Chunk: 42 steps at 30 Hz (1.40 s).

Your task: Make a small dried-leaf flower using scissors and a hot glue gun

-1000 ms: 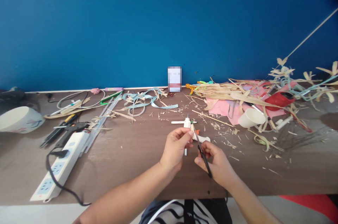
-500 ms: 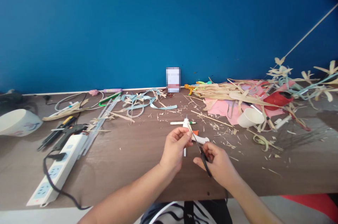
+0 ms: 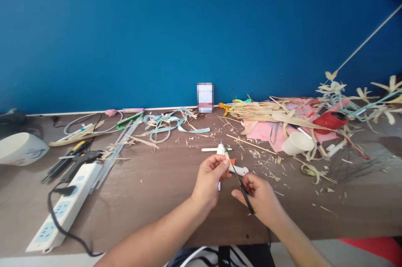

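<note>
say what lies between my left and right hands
In the head view, the scissors cross the gap from the right hand toward the left hand; beyond them lies the white glue gun's handle.

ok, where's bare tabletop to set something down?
Best: tabletop between power strip and left hand, nearly bare. Also the front stretch right of the right hand, nearer than the pale shavings. Crowded: back right (paper cup, pale strips); left (black glue gun, blue ribbon).
</note>
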Each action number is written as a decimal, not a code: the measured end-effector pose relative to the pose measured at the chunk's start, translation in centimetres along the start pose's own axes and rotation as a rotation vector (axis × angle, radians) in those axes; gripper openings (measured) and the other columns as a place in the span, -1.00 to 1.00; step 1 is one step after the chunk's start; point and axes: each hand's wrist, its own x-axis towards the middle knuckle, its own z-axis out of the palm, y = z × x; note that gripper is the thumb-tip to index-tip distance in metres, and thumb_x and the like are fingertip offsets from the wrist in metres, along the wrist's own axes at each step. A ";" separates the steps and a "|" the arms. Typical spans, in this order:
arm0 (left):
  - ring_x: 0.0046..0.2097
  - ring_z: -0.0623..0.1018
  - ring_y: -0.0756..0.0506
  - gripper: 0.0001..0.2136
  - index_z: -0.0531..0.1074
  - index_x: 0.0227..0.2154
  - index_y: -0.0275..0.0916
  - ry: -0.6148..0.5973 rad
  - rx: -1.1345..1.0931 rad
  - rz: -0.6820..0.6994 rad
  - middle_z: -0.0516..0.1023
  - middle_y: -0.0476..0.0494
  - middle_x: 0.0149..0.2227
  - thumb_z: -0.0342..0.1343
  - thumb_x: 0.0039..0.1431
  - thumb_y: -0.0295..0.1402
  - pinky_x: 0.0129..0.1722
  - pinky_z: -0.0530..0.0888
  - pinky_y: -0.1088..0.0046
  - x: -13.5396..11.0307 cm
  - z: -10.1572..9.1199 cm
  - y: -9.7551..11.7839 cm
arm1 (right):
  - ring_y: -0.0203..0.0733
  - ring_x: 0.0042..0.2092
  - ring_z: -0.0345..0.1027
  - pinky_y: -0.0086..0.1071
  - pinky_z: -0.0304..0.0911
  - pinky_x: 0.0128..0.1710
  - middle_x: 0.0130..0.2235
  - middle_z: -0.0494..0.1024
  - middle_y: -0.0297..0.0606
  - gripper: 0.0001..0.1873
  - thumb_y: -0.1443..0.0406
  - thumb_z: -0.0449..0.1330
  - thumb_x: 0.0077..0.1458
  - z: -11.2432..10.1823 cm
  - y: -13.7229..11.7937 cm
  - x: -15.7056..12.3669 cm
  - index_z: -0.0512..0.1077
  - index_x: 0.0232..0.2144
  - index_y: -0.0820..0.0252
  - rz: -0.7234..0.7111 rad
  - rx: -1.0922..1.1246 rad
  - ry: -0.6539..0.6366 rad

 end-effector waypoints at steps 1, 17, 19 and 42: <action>-0.51 0.32 0.10 -0.85 0.36 -0.51 -0.33 -0.002 -0.002 0.000 0.36 0.01 -0.55 0.19 -0.09 -0.36 -0.50 0.36 0.61 0.0 0.0 0.0 | -0.38 -0.56 -0.11 -0.48 -0.12 -0.59 -0.64 0.04 -0.52 -0.64 0.16 0.19 -0.18 0.0 0.0 0.0 0.05 -0.65 0.13 -0.002 -0.003 0.007; -0.51 0.33 0.09 -0.87 0.36 -0.53 -0.32 -0.041 0.007 -0.036 0.34 0.01 -0.55 0.17 -0.09 -0.36 -0.50 0.33 0.60 0.3 0.4 0.3 | -0.40 -0.66 0.02 -0.50 -0.03 -0.64 -0.73 0.12 -0.54 -0.62 0.17 0.20 -0.20 -0.7 -0.1 -0.1 0.03 -0.68 0.13 0.066 0.075 0.003; -0.51 0.32 0.09 -0.87 0.36 -0.53 -0.31 -0.047 0.009 -0.040 0.34 0.01 -0.55 0.17 -0.10 -0.37 -0.50 0.33 0.60 0.3 0.5 0.5 | -0.41 -0.64 0.05 -0.51 0.00 -0.64 -0.70 0.16 -0.52 -0.65 0.19 0.20 -0.19 -0.9 -0.1 -0.2 0.05 -0.66 0.14 0.068 0.147 -0.045; -0.51 0.34 0.08 -0.85 0.34 -0.56 -0.30 -0.070 0.036 -0.087 0.36 0.01 -0.56 0.18 -0.14 -0.35 -0.50 0.33 0.58 0.0 1.6 0.5 | -0.41 -0.66 0.07 -0.50 0.07 -0.64 -0.72 0.18 -0.53 -0.65 0.16 0.21 -0.23 -1.1 -1.4 -0.6 0.08 -0.66 0.14 0.142 0.307 -0.049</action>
